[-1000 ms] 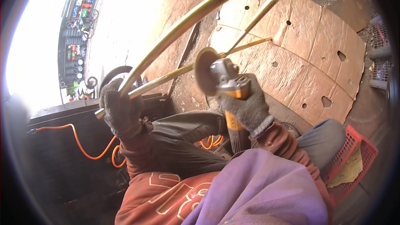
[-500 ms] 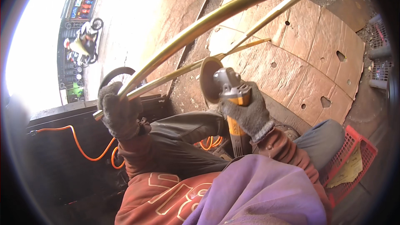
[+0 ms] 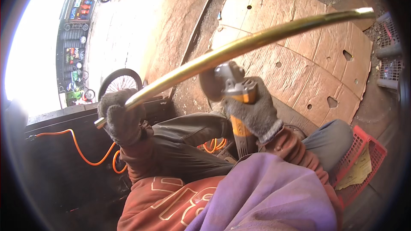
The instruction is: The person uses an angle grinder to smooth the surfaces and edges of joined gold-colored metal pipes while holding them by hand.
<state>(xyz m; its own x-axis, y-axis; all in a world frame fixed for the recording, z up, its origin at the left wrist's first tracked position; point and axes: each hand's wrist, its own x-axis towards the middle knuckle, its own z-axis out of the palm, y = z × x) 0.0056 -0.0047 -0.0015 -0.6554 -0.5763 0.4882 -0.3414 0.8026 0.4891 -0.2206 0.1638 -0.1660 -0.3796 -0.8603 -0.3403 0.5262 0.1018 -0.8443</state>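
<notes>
In a grey knitted glove, my left hand [image 3: 120, 115] is closed round the near end of a long, bent, brass-coloured metal tube [image 3: 239, 47]. The tube slants up to the right, its far end over a cardboard sheet. My right hand [image 3: 255, 113], gloved too, grips a yellow-and-grey angle grinder [image 3: 233, 81] upright by its body. The grinder's round disc [image 3: 209, 81] sits just beneath the tube, which hides its upper edge. Whether disc and tube touch, I cannot tell.
Flattened cardboard [image 3: 295, 72] with holes covers the ground ahead. An orange cord [image 3: 79, 149] runs along a dark panel at left. A red plastic crate [image 3: 364, 179] stands by my right knee. Past the left hand are a spoked wheel [image 3: 122, 83] and a bright street.
The tube has turned in my left hand: its thinner bars no longer show, and its far end sits lower. The grinder has shifted slightly left. Out on the street, a motorbike has moved upward in view.
</notes>
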